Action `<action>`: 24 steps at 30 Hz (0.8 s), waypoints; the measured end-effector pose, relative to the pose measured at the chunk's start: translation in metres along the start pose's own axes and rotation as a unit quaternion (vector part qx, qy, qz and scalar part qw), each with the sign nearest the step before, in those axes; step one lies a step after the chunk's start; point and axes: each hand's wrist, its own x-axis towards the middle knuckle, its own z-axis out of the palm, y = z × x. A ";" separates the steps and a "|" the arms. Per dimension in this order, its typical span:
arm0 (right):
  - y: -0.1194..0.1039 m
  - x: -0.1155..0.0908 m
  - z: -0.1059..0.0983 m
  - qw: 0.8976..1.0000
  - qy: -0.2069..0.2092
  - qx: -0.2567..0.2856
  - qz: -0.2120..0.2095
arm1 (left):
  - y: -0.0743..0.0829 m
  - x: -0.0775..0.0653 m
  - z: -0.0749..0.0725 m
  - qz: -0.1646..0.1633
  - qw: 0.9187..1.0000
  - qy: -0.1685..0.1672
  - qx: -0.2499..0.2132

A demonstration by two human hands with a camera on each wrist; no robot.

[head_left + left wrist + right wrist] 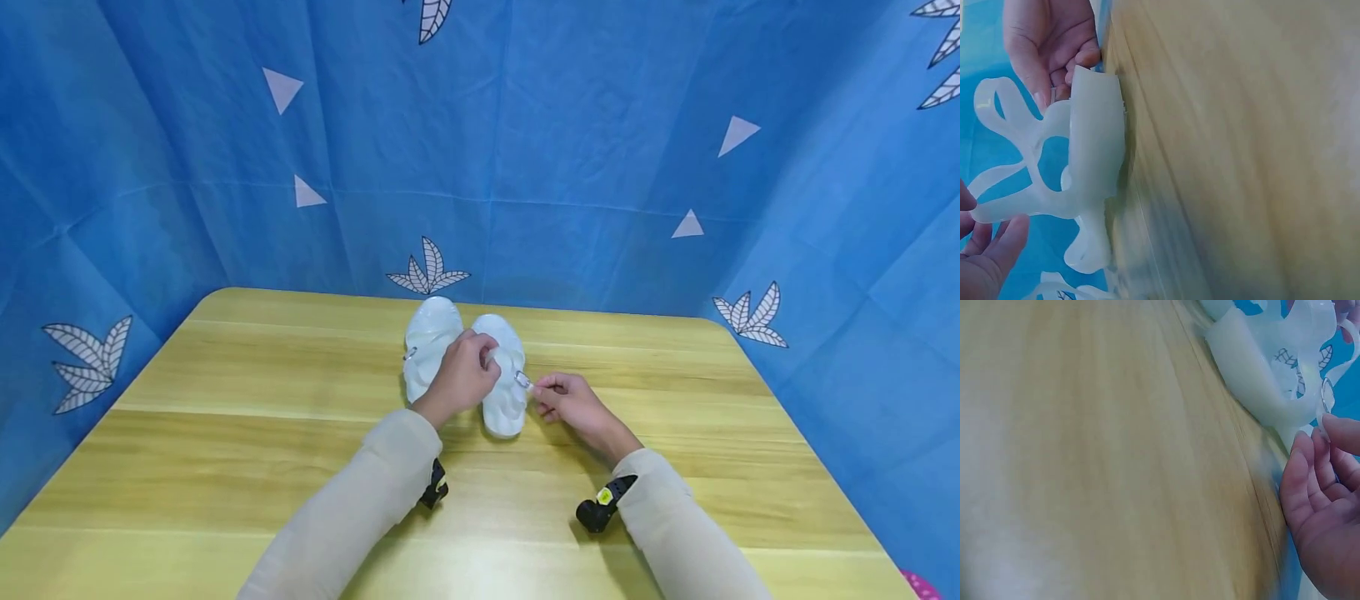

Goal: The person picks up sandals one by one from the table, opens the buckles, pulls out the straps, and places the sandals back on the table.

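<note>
White sandal (pixel 507 392), milky and faintly translucent, lying sole-down on the wooden table (pixel 480 533), toward the side away from me. Thick pale sole (pixel 1096 131); above it an upper of broad, smooth bands with rounded openings between them, standing up off the sole in the left wrist view. Silvery buckle (pixel 522 380) on the sandal's right side, a slim strap (pixel 1324 422) at it. My right hand (pixel 573 406) is just right of the sandal, thumb and fingertips pinching the end of that strap, the other fingers loosely bent. My left hand (pixel 461 372) reaches over the sandal's left side, fingers bent, thumb and fingertips pinching one band (pixel 1013 207) of the upper at its outer end. Second sandal (pixel 431 342), same pale look, just left of the first, partly hidden by my left hand; second buckle (pixel 409 353) on its left edge. Blue curtain (pixel 600 125), printed with pale triangles and leaf sprays, hangs beyond the sandal.
</note>
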 end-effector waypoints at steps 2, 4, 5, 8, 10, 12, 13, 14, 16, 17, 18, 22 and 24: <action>0.002 -0.005 -0.001 1.000 -0.002 0.004 0.002 | 0.002 -0.005 -0.001 0.009 1.000 -0.005 -0.011; 0.003 -0.009 -0.002 1.000 -0.005 0.014 0.006 | 0.003 -0.011 -0.002 0.015 1.000 -0.009 -0.020; 0.004 -0.012 -0.003 1.000 -0.007 0.018 0.009 | 0.004 -0.014 -0.002 0.016 1.000 -0.011 -0.024; 0.006 -0.019 -0.004 0.999 -0.020 0.025 0.013 | 0.006 -0.023 -0.003 0.025 0.999 -0.012 -0.034; 0.006 -0.023 -0.005 0.999 -0.031 0.029 0.013 | 0.008 -0.029 -0.004 0.029 0.999 -0.011 -0.036; 0.007 -0.029 -0.006 0.999 -0.043 0.025 0.004 | 0.009 -0.034 -0.005 0.034 0.999 -0.013 -0.036; 0.007 -0.031 -0.006 0.999 -0.048 0.024 0.001 | 0.010 -0.037 -0.005 0.033 0.999 -0.015 -0.037; 0.008 -0.034 -0.006 0.998 -0.052 0.023 -0.002 | 0.011 -0.040 -0.005 0.033 0.999 -0.017 -0.039; 0.008 -0.039 -0.006 0.998 -0.060 0.023 -0.006 | 0.012 -0.045 -0.006 0.031 0.998 -0.022 -0.045; 0.008 -0.042 -0.005 0.998 -0.062 0.024 -0.006 | 0.013 -0.048 -0.006 0.029 0.998 -0.024 -0.048; 0.009 -0.045 -0.005 0.998 -0.065 0.025 -0.006 | 0.014 -0.050 -0.006 0.029 0.998 -0.027 -0.053; 0.011 -0.055 -0.003 0.997 -0.071 0.033 -0.009 | 0.016 -0.058 -0.006 0.021 0.997 -0.037 -0.065; 0.013 -0.060 -0.001 0.996 -0.075 0.035 -0.012 | 0.018 -0.062 -0.006 0.020 0.996 -0.041 -0.072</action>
